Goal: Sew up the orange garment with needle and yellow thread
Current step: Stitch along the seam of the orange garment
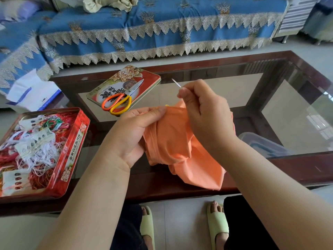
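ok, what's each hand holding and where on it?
Right hand pinches the needle at its lower end, tip pointing up and away. Left hand grips the orange garment at its bunched top edge.

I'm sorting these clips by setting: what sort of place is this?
Most likely a home living room: a sofa under a blue lace-trimmed cover, a glass-topped coffee table in front of it, and the person's feet in slippers on a tiled floor.

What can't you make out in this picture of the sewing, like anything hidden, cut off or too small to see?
All in the head view:
- Needle: its eye end is hidden inside the right hand.
- Yellow thread: only a speck shows at the fabric edge; too thin to trace.
- Orange garment: the seam being sewn is covered by both hands; the left hand bunches it.
- Thread tin: cut off by the left edge.
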